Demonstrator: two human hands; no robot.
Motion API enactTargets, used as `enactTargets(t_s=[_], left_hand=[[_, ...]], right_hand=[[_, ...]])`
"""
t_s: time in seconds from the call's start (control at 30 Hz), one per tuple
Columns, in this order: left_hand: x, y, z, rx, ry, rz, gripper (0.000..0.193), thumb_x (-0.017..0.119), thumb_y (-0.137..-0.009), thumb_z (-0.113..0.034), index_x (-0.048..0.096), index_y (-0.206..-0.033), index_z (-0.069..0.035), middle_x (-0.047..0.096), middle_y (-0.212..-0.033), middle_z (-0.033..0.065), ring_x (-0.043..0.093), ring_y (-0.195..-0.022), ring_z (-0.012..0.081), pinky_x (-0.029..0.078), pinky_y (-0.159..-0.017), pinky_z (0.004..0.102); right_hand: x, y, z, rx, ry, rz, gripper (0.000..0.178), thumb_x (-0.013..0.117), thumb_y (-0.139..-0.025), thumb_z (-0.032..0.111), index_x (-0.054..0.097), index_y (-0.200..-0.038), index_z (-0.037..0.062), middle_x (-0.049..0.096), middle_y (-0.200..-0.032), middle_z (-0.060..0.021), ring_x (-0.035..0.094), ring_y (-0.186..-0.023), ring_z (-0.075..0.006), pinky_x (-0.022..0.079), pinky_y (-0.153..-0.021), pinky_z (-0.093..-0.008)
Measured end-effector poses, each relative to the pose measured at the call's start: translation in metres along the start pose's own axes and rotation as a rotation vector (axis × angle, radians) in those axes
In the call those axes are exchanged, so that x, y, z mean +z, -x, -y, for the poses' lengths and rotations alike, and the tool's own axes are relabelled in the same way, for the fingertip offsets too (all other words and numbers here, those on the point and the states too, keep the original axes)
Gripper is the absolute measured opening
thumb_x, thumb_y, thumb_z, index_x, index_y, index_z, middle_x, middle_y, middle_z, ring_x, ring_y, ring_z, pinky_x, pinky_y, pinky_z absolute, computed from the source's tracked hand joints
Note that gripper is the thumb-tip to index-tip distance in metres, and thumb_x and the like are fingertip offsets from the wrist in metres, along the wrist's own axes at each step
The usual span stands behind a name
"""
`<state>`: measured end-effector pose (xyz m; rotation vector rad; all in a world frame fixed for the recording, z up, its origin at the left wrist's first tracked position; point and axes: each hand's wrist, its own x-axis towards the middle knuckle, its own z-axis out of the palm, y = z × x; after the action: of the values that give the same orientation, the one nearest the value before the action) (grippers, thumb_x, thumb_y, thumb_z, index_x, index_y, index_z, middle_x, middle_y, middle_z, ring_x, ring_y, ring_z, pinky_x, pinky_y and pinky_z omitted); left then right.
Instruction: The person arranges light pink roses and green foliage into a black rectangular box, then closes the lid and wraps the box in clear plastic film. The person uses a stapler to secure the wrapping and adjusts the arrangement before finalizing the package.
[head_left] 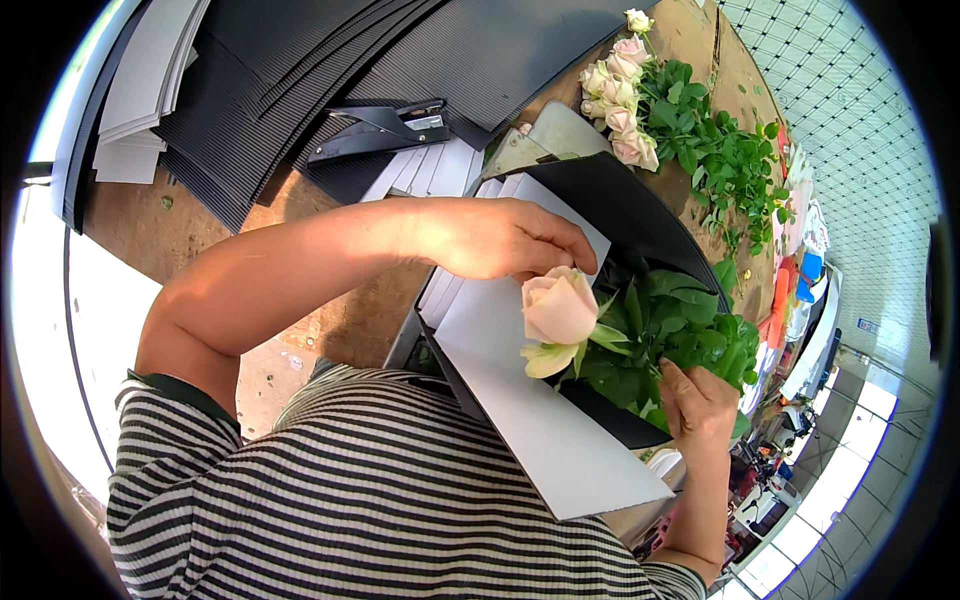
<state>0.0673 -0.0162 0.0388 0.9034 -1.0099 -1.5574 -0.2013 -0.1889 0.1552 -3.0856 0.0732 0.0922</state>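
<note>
A pale pink rose (560, 306) lies with its bloom over a white sheet (530, 390), its green leaves (675, 310) spreading to the right. The sheet lines a black corrugated wrap (640, 195) that stands folded up around the leaves. My left hand (515, 240) reaches across from the left, fingers curled down against the top of the bloom; its thumb and whatever it may grip are hidden. At the right, among the lower leaves, my right hand (700, 405) is closed in a pinch on the rose's stem.
A black stapler (380, 132) rests on black corrugated sheets (300, 60) at the back. White sheets (150, 75) are stacked at far left. Several cut pink roses (620, 95) with leaves lie on the wooden table (350, 310) at back right. A netted wall (850, 120) rises beyond.
</note>
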Motion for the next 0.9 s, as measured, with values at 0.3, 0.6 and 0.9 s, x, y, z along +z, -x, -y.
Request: enactTargets(t_s=[0.3,0.6,0.9], left_hand=[[0.033,0.008,-0.01,0.081,-0.86,0.096,0.03,0.062,-0.083,-0.033,0.07,-0.087,-0.003,0.067,-0.086,0.0087,0.058,-0.091,0.0274,0.049,-0.078,0.0351],[0.043,0.01,0.006,0.165,-1.045,0.018,0.022,0.066,-0.078,-0.031,0.07,-0.081,-0.009,0.058,-0.085,0.0072,0.057,-0.091,0.0269,0.048,-0.08,0.0364],[0.043,0.007,0.009,0.279,-0.984,-0.001,0.02,0.069,-0.079,-0.029,0.064,-0.077,-0.01,0.053,-0.076,0.0027,0.054,-0.076,0.0232,0.046,-0.064,0.0364]], right_hand=[[0.047,0.009,-0.007,-0.118,-0.01,0.096,0.03,0.071,-0.058,0.004,0.069,-0.087,0.0116,0.041,-0.06,-0.0012,0.049,-0.05,-0.0158,0.04,-0.042,-0.0306],[-0.049,-0.059,-0.076,0.288,-0.732,0.049,0.025,0.072,-0.077,0.011,0.066,-0.1,0.0024,0.064,-0.079,-0.0057,0.061,-0.069,-0.0136,0.046,-0.06,-0.0267],[0.131,-0.202,-0.197,0.069,0.234,-0.108,0.024,0.063,-0.08,0.009,0.065,-0.104,0.0115,0.059,-0.102,-0.0049,0.054,-0.098,-0.0261,0.046,-0.081,-0.0377]])
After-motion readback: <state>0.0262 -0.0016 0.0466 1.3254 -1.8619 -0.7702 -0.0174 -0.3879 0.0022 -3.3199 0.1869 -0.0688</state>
